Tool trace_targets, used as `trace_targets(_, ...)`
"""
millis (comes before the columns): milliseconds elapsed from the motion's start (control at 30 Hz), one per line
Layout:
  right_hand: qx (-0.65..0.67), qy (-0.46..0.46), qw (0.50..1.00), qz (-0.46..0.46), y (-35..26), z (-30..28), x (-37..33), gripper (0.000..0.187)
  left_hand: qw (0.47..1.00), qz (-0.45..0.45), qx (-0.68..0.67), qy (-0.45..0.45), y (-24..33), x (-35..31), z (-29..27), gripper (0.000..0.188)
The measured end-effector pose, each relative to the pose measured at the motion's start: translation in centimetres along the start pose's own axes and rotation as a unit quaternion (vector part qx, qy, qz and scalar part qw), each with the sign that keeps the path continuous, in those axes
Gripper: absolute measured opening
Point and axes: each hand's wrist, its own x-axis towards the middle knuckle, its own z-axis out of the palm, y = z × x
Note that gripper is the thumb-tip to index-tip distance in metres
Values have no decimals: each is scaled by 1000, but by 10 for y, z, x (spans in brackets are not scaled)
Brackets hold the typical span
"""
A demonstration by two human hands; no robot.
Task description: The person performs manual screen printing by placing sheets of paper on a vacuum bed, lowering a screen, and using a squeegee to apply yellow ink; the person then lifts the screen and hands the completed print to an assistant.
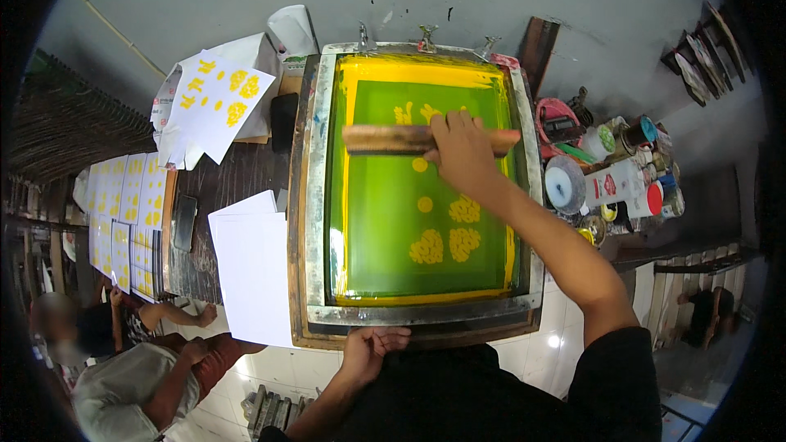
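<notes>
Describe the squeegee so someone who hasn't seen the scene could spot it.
Find the big metal-framed printing screen with its green and yellow mesh, mid-table. Across its upper part lies the squeegee, a long wooden bar under the right hand. It is the only brown wooden piece on the mesh.

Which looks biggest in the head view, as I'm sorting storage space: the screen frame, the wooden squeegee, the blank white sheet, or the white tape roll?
Largest to smallest:
1. screen frame
2. blank white sheet
3. wooden squeegee, held by the right hand
4. white tape roll

Fisheye bending makes the middle two less certain.
</notes>
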Motion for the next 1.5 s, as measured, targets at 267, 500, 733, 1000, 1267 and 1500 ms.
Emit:
trace_targets(267,-36,38,999,-10,74,24,94,52,999,13,-53,1,-5,-2,0,37)
trace_targets(500,55,-53,997,24,96,4,142,38,992,71,-70,-72,-13,1,-11,33)
trace_targets(733,-15,-64,998,10,92,18,144,36,990,107,-77,-43,-6,-6,0,29)
trace_targets(1000,35,-156,987,29,51,-13,76,39,986,99,-38,-126,-5,1,-10,27)
trace_targets(1267,97,-114,989,16,-41,-47,-91,29,977,72,-30,-196,4,1,-13,28)
trace_targets(1500,104,-1,994,32,-111,-115,-160,29,949,56,-68,-303,8,0,-21,32)
